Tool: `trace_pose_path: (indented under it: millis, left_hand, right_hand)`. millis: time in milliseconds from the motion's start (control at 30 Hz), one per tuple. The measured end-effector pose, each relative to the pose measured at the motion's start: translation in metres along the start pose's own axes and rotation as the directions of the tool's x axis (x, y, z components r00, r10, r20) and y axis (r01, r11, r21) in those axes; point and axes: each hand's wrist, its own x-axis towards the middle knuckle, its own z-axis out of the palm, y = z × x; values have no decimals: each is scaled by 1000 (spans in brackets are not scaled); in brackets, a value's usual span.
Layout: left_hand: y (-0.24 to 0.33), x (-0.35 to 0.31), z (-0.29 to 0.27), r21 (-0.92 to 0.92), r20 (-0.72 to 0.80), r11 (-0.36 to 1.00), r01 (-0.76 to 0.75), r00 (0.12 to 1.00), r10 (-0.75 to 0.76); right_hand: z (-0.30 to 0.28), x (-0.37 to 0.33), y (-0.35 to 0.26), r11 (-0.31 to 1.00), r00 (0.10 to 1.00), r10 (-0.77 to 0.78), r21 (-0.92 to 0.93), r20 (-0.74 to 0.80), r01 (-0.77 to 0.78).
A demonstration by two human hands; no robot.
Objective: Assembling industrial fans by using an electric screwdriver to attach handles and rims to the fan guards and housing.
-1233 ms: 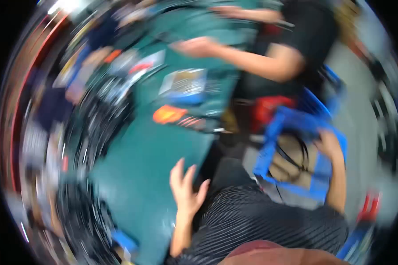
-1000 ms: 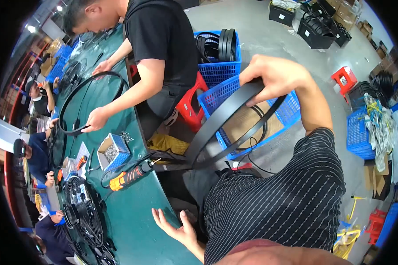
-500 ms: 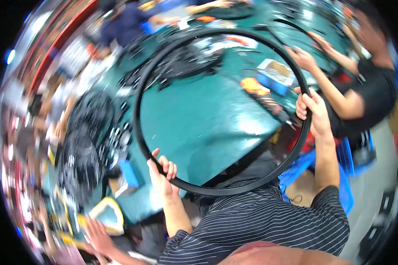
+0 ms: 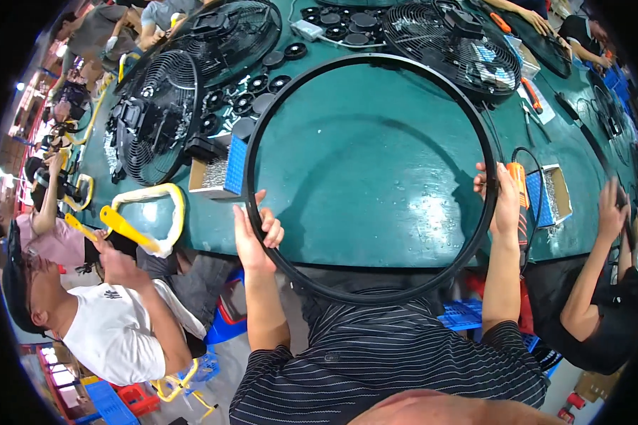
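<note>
A large black ring (image 4: 376, 297) hangs over the green table (image 4: 361, 184), its near side above the table's front edge. My left hand (image 4: 257, 237) grips its lower left side, fingers curled around the rim. On the right side, my right hand (image 4: 502, 198) is closed on the rim too. Right beside my right hand lies an orange power tool (image 4: 519, 190) with a black cord. Through the ring, bare green tabletop shows with the ring's shadow across it.
Black fan grilles (image 4: 159, 117) with round black parts (image 4: 260, 83) stand at the left and back. Boxes of small metal pieces, one left (image 4: 216, 173) and one right (image 4: 556, 195), flank me. A yellow frame (image 4: 174, 195) and co-workers (image 4: 120, 319) are at both sides.
My view has turned to the right and levelled, so I now face the table's edge squarely. The ring has stayed in both hands.
</note>
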Motion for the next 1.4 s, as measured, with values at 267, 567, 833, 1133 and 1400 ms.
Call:
trace_pose_path:
  millis: [267,567,833,1133,1400]
  left_hand:
    - [-8,13,-17,15,95,1000,-1,995,-1]
    - [-14,17,-18,-29,66,999,-15,998,17]
    - [-17,16,-16,-8,45,1000,0,999,1]
    - [-1,21,-17,35,118,998,46,992,-50]
    - [-10,21,-28,99,127,993,-61,991,49]
  right_hand:
    - [-17,11,25,979,982,128,143,137,-148]
    - [-11,12,25,980,985,148,121,90,-159]
    - [-13,5,25,991,997,77,-115,19,-74]
    - [-7,15,23,961,996,68,-272,61,-49]
    - [-15,20,24,980,990,100,-180,99,-81]
